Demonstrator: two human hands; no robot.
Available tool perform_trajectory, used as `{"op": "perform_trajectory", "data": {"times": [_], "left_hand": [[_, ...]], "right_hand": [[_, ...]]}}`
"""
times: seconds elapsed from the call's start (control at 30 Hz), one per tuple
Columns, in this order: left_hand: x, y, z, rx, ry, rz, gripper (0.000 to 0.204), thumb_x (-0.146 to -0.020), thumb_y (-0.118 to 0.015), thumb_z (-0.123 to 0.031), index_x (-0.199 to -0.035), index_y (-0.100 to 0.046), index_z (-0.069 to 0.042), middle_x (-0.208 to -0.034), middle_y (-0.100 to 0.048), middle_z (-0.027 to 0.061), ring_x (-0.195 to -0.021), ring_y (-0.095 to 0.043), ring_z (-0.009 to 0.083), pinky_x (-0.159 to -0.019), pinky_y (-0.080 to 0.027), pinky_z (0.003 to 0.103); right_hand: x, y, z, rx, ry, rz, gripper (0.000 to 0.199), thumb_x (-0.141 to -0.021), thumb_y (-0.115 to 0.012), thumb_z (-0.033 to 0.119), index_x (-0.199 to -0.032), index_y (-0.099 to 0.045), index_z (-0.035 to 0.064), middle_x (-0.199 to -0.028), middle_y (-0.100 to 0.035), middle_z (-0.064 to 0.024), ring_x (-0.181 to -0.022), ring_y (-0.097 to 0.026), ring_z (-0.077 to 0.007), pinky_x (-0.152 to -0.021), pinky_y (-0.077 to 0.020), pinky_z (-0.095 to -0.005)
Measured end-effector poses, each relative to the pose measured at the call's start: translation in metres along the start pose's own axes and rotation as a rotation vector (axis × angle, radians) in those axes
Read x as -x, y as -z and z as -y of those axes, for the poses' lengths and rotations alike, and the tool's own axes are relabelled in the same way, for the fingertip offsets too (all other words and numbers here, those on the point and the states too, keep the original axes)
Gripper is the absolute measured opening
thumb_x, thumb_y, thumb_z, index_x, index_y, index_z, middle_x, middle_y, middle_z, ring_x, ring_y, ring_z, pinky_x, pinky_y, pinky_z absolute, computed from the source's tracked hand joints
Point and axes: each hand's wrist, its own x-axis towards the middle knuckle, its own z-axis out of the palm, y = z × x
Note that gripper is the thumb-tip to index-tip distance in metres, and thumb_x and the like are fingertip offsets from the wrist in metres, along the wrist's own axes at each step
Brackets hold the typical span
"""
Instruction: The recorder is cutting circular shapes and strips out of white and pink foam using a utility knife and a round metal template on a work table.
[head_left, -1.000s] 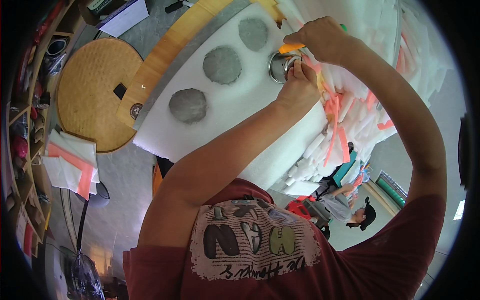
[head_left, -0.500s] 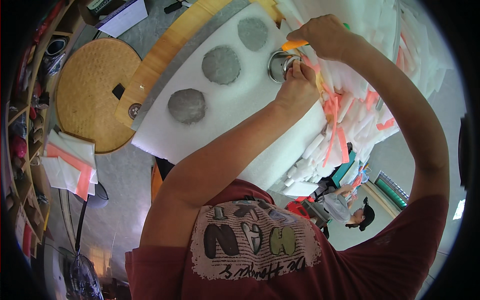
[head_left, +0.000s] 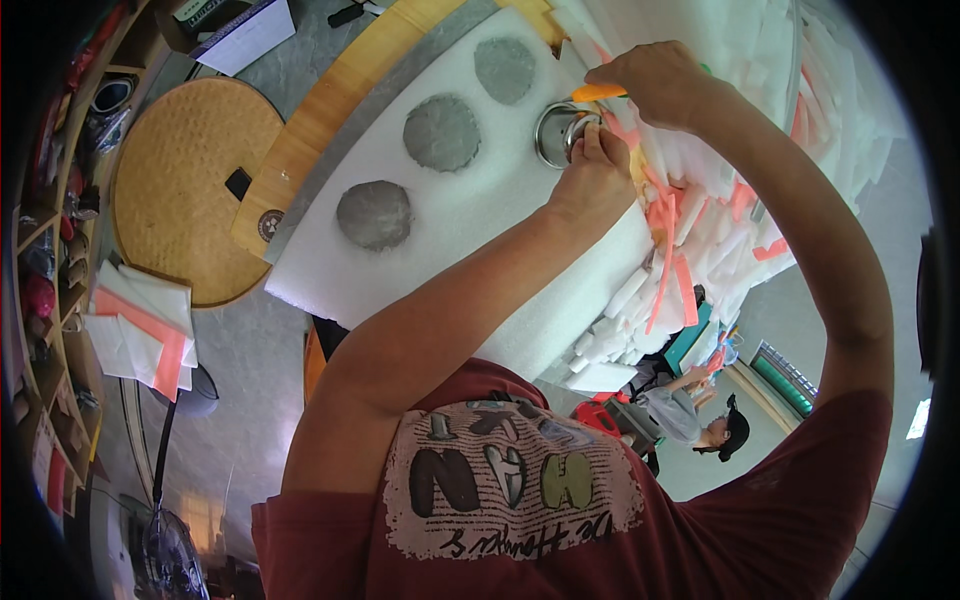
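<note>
Left: round tan disc (head_left: 190,195), woven texture. Centre: white foam sheet (head_left: 480,210), matte, with three rough round grey cut-outs (head_left: 442,132). On its far right part, a shiny metal cylinder (head_left: 556,136) (bottomed or open-ended, can't tell). Left hand (head_left: 597,165): fingers pinching its side. Right hand (head_left: 662,85): fingers wrapped round an orange tool (head_left: 597,92). Heaped foam strips (head_left: 705,200) crowd close.

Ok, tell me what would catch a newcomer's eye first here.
Three grey circles run in a row across the white foam sheet. To their right, the left grip holds a shiny round metal piece, with an orange tool in the right grip close by. Pink and white strips heap at the right.
</note>
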Motion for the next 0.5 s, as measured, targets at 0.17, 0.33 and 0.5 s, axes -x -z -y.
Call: {"op": "perform_trajectory", "data": {"times": [0.17, 0.33, 0.5], "left_hand": [[0.0001, 0.0, 0.0003, -0.005, 0.014, 0.011, 0.029, -0.068, -0.06, -0.009, -0.09, -0.066, 0.008, -0.102, -0.055, 0.0284, -0.093, -0.058, 0.0398, -0.073, -0.052, 0.033], [0.0004, 0.0011, 0.002, 0.015, 0.015, -0.005, 0.029, -0.068, -0.06, -0.008, -0.09, -0.066, 0.009, -0.103, -0.055, 0.0289, -0.093, -0.058, 0.0394, -0.074, -0.052, 0.033], [0.0012, 0.0, 0.0019, 0.028, 0.019, 0.009, 0.028, -0.068, -0.06, -0.008, -0.09, -0.066, 0.009, -0.103, -0.055, 0.0289, -0.095, -0.059, 0.0392, -0.077, -0.052, 0.034]], "right_hand": [[0.0018, 0.0008, 0.0004, -0.027, -0.048, 0.046, 0.045, -0.076, -0.059, 0.007, -0.118, -0.057, 0.0235, -0.105, -0.062, -0.0018, -0.101, -0.057, -0.0195, -0.087, -0.0401, -0.0352], [0.0015, -0.0003, -0.0031, -0.024, -0.029, 0.054, 0.046, -0.076, -0.058, 0.007, -0.119, -0.056, 0.0232, -0.107, -0.061, -0.0012, -0.103, -0.056, -0.0196, -0.088, -0.04, -0.0365], [-0.0018, 0.0, -0.0054, -0.029, -0.014, 0.125, 0.048, -0.077, -0.057, 0.007, -0.122, -0.053, 0.024, -0.112, -0.059, -0.0007, -0.109, -0.052, -0.0191, -0.088, -0.0401, -0.0372]]}}
